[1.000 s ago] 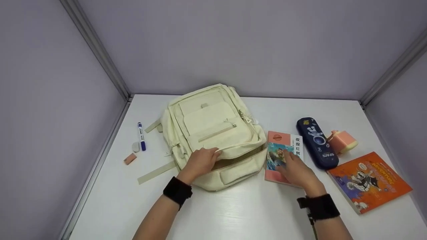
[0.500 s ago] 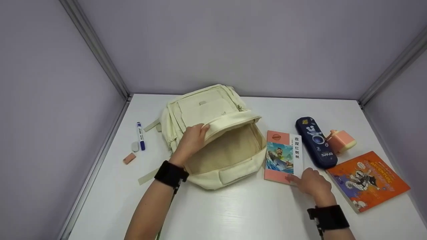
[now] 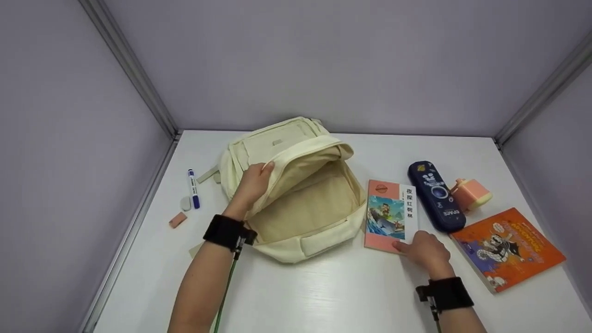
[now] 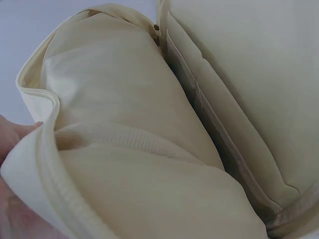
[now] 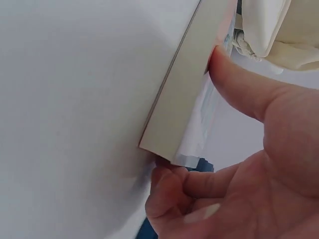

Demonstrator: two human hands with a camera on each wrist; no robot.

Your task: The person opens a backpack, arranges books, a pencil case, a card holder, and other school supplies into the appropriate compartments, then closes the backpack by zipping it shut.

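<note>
L hand [image 3: 252, 183] grips bag flap [image 3: 305, 161]; R hand [image 3: 424, 251] pinches bk [image 3: 386, 217] "夜探红树林"; case [image 3: 437, 196] reads "SPACE".

Cream fabric backpack [image 3: 305, 203] is lying on the white tabletop [image 3: 314, 296], unzipped, flap pulled way back so you can see right into the beige lining. Just beside it there's a closed pink-and-white rectangular paperback [image 3: 388, 215], cover up, with a blue sea picture.

Book [image 3: 387, 216] just right of backpack [image 3: 300, 208], marker [image 3: 194, 189] left
</note>
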